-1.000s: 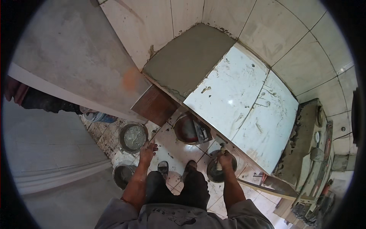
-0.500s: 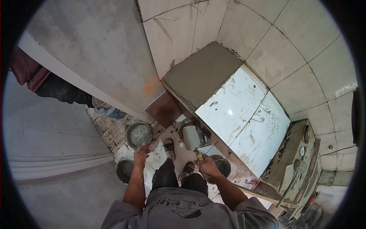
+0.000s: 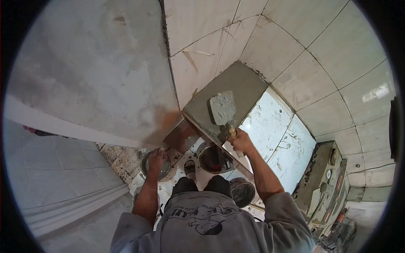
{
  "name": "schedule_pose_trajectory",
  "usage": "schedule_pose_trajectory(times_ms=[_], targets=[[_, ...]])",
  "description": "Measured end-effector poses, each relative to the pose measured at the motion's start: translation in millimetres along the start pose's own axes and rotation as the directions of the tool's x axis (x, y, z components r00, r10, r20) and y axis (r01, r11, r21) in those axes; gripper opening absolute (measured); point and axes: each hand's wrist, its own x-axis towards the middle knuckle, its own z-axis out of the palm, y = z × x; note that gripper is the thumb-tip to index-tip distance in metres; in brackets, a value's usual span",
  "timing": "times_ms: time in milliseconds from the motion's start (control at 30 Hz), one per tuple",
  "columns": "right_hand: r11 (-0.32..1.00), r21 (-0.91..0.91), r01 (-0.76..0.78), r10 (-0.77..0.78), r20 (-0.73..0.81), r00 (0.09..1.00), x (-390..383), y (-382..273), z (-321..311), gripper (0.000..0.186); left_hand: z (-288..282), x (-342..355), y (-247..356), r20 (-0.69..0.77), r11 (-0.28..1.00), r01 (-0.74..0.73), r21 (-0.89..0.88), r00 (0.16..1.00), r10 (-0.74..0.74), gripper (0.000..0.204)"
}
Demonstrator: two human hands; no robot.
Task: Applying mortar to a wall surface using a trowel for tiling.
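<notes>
My right hand point(image 3: 241, 141) grips the wooden handle of a trowel point(image 3: 223, 107), whose broad blade carries grey mortar. The blade is over the smooth grey mortar bed point(image 3: 245, 80) on the raised counter, and a dark shadow lies beside it. Whether the blade touches the bed cannot be told. White tiles point(image 3: 270, 116) cover the counter's nearer part, smeared with mortar. Lower down on the left, my left hand point(image 3: 156, 160) hangs in front of a bucket of grey mix point(image 3: 166, 169). Its fingers look loosely apart, with nothing visible in them.
Another bucket point(image 3: 213, 159) stands below the counter edge, and a dark bucket point(image 3: 242, 192) is near my right side. A brown tile point(image 3: 182, 135) leans at the counter's left corner. A hammer point(image 3: 324, 189) and other tools lie on the ledge at right. Tiled walls rise behind.
My right hand has risen from beside the buckets to the counter, bringing the mortar-loaded trowel over the bed. My left hand stays low near the bucket. The whole view has shifted slightly.
</notes>
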Motion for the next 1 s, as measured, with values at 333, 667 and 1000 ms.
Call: schedule_pose_trajectory(times_ms=[333, 667, 1000], targets=[[0.974, -0.172, 0.145, -0.143, 0.027, 0.989, 119, -2, -45, 0.025, -23, -13, -31, -0.094, 0.98, 0.14, -0.138, 0.984, -0.154, 0.03], [0.949, -0.304, 0.081, -0.091, -0.021, 0.996, 202, -39, -128, 0.037, -13, -33, -62, -0.084, 0.941, 0.278, -0.191, 0.951, -0.298, 0.027], [0.88, -0.439, 0.183, -0.131, 0.145, 0.981, 223, -40, -125, 0.037, -7, -5, -65, -0.078, 0.958, 0.206, -0.197, 0.971, -0.225, 0.021]])
